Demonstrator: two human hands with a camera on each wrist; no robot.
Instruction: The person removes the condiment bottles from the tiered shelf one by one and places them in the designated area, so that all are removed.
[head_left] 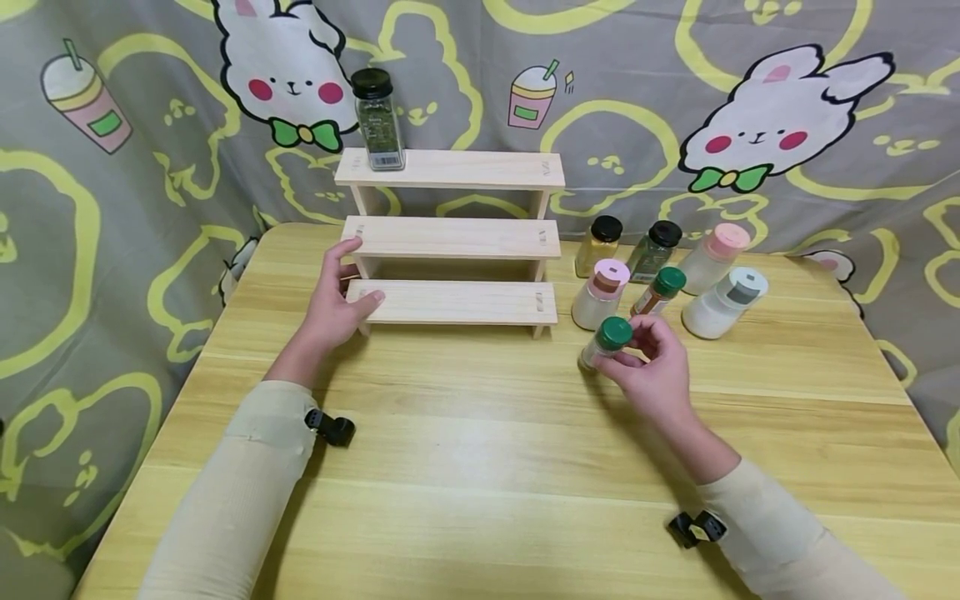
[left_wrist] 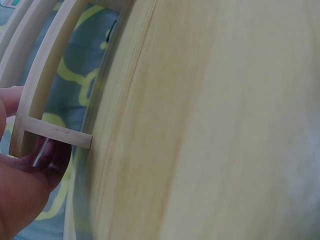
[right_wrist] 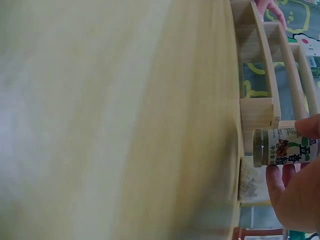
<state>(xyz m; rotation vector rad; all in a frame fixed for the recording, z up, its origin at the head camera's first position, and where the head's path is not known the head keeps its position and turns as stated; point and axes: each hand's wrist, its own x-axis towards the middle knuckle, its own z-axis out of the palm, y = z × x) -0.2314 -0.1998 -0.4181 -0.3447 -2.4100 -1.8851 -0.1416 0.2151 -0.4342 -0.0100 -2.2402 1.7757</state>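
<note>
A three-tier wooden rack (head_left: 450, 302) stands toward the back of the table. My left hand (head_left: 330, 302) grips the left end of its lowest shelf, thumb on top; the left wrist view shows fingers reaching underneath. A small spice jar with a green cap (head_left: 615, 332) is pinched between the thumb and fingers of my right hand (head_left: 660, 371). In the right wrist view, the labelled jar (right_wrist: 287, 146) has its base close over the table, to the right of the rack. On the left of the top shelf stands a tall black-capped jar of green flakes (head_left: 381, 129).
Behind my right hand are a pink-capped jar (head_left: 597, 300), a green-capped jar (head_left: 660, 290), two black-capped jars, another pink-topped jar (head_left: 712, 258) and a white-topped jar (head_left: 718, 308). A patterned curtain (head_left: 630, 150) hangs behind the wooden table (head_left: 480, 467).
</note>
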